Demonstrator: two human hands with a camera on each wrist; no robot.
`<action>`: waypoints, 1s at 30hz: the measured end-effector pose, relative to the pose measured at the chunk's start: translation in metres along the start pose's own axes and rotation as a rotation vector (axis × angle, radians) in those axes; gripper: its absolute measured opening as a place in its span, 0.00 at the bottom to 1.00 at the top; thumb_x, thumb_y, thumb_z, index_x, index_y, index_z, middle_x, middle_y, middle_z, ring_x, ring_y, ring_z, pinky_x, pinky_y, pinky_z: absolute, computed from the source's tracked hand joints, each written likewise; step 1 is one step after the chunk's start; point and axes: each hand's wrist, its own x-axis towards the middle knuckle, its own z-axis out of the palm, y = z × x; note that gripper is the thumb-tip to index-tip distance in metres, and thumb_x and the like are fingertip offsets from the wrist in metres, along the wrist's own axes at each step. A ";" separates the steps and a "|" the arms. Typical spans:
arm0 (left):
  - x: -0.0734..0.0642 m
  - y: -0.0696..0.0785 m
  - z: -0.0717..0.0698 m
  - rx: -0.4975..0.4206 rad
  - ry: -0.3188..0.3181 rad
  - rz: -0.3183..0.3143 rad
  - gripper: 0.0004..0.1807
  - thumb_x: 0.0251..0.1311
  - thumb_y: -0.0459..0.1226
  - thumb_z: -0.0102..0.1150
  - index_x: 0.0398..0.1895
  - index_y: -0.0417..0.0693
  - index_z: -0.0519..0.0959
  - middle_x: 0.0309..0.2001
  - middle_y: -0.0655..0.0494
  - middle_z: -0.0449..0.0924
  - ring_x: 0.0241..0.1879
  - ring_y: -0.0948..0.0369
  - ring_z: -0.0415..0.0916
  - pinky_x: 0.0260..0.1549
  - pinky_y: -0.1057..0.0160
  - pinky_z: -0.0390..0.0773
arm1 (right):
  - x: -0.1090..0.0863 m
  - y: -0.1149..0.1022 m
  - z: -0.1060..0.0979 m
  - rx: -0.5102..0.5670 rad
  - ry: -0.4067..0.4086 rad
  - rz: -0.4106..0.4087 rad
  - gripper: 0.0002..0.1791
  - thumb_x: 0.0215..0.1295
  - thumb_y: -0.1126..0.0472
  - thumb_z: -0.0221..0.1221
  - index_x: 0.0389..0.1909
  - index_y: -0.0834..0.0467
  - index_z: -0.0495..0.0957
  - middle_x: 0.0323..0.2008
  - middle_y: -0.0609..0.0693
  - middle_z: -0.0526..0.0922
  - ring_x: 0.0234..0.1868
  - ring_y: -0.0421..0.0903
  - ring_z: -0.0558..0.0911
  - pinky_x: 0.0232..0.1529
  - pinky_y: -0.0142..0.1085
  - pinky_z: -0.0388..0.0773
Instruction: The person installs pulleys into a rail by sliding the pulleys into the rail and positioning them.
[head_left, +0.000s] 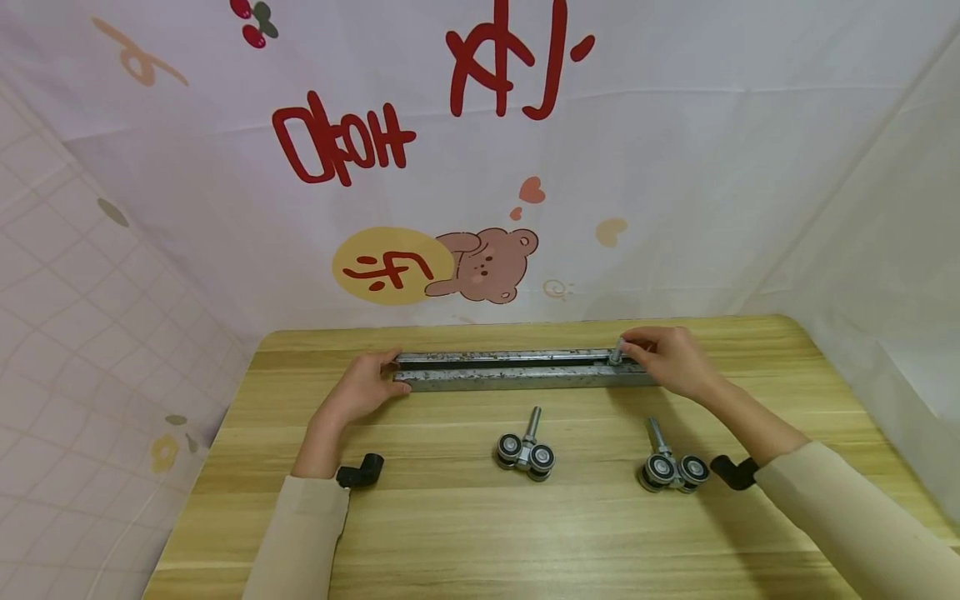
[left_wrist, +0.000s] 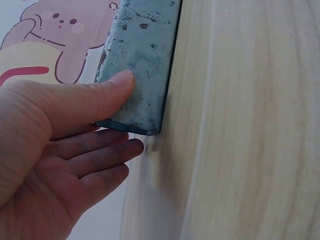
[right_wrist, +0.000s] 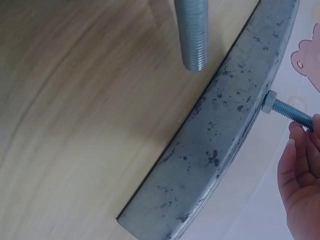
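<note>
A grey metal rail with a slot along its top and worn, speckled faces lies across the table's far part. My left hand grips its left end; in the left wrist view the thumb presses on the front face and the other fingers sit behind and past the end. Near the right end, my right hand pinches an upright threaded bolt standing out of the slot. The right wrist view shows that bolt with a hex nut at the rail's edge. What lies below it is hidden inside the rail.
Two roller trolleys with threaded stems lie in front of the rail: a middle trolley and a right trolley. A black angled piece shows by the left wrist, another black piece by the right. A printed cloth hangs behind the wooden table.
</note>
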 end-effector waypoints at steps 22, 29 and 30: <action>0.002 0.000 0.000 0.005 -0.008 0.009 0.42 0.68 0.36 0.70 0.80 0.32 0.60 0.73 0.33 0.68 0.71 0.40 0.68 0.63 0.43 0.75 | 0.015 -0.021 0.009 -0.034 -0.080 -0.036 0.13 0.77 0.64 0.61 0.54 0.66 0.86 0.43 0.58 0.90 0.39 0.52 0.88 0.38 0.46 0.85; 0.001 -0.001 0.001 -0.004 -0.005 0.000 0.43 0.68 0.36 0.70 0.80 0.34 0.60 0.74 0.35 0.67 0.72 0.41 0.67 0.63 0.42 0.75 | 0.018 -0.027 0.012 -0.030 -0.083 -0.054 0.12 0.77 0.65 0.61 0.53 0.66 0.87 0.41 0.57 0.90 0.37 0.49 0.88 0.36 0.46 0.84; 0.001 -0.001 0.002 -0.001 -0.004 0.003 0.43 0.68 0.36 0.70 0.80 0.34 0.60 0.74 0.35 0.67 0.72 0.41 0.67 0.63 0.42 0.75 | 0.018 -0.028 0.012 -0.029 -0.083 -0.060 0.12 0.76 0.65 0.61 0.53 0.66 0.87 0.41 0.58 0.90 0.36 0.49 0.88 0.36 0.46 0.85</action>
